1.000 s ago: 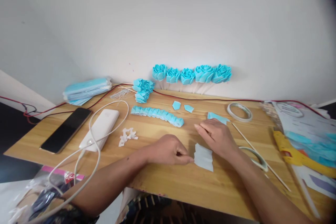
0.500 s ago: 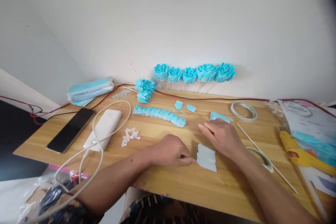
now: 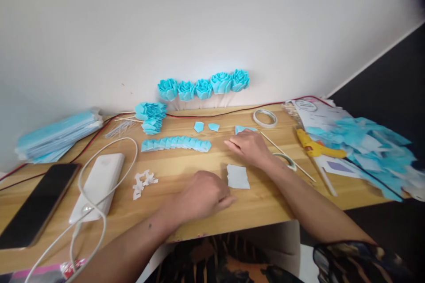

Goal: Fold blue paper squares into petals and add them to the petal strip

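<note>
My left hand (image 3: 201,196) rests on the wooden table (image 3: 259,203) near its front edge, fingers curled in a loose fist, just left of a pale blue pleated piece (image 3: 237,176). It does not touch the piece, and nothing shows in it. My right hand (image 3: 249,147) lies flat on the table behind that piece, fingers stretched out to the left and empty. A folded blue piece (image 3: 242,129) peeks out just behind its knuckles. A long strip of folded blue petals (image 3: 175,143) lies to the left of my right hand.
Blue fabric roses (image 3: 203,86) lean on the wall. A stack of face masks (image 3: 55,135), phone (image 3: 36,205) and power bank (image 3: 98,183) with cable sit left. Tape rolls (image 3: 264,117), a stick (image 3: 287,154), a yellow glue gun (image 3: 315,148) and blue scraps (image 3: 365,141) lie right.
The camera has swung to the right and tilted, so everything shifted left in view. My left hand has drawn back slightly from the pleated piece. My right hand stays flat.
</note>
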The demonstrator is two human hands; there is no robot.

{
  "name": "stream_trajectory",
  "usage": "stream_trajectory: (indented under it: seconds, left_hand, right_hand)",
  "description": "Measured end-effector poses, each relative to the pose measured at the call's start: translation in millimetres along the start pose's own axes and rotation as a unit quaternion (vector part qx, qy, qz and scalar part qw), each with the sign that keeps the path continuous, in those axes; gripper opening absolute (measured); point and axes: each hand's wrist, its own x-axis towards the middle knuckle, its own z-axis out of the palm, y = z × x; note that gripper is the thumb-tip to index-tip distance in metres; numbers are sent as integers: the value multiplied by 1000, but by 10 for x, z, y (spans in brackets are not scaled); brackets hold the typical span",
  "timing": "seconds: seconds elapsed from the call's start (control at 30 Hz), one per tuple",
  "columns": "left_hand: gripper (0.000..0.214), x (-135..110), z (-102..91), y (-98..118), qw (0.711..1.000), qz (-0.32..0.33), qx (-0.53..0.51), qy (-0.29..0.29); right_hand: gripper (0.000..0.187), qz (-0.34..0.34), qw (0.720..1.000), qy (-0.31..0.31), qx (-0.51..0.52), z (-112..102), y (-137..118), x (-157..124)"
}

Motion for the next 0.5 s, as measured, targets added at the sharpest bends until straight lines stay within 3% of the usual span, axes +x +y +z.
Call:
stream_trajectory:
  seconds: [0.13,0.23,0.3,0.37,0.43,0.5]
  left_hand:
    - [32,-178,-49,460,993,104,52,-36]
    - [18,-376,61,709,987,119,29,-105]
    - [18,-496,206,759,991,60,-17,-115]
    - [25,-584,404,721,983,-13,-124,-132]
    - [39,-621,655,626,952,-71,-254,-156]
    - [43,-600,931,513,901,-141,-367,-182]
  right_hand:
    - [39,-13,1000,15,-14,-4,-31,10]
    - [39,-23,999,26,-14,-24,-38,6]
    - [38,-25,999,33,-15,-50,-32,1]
    - [38,-21,999,37,-15,-81,-25,-2]
    - [39,-13,999,39,-12,-110,-23,-3]
    - [39,-10,999,40,-3,-129,-28,-5]
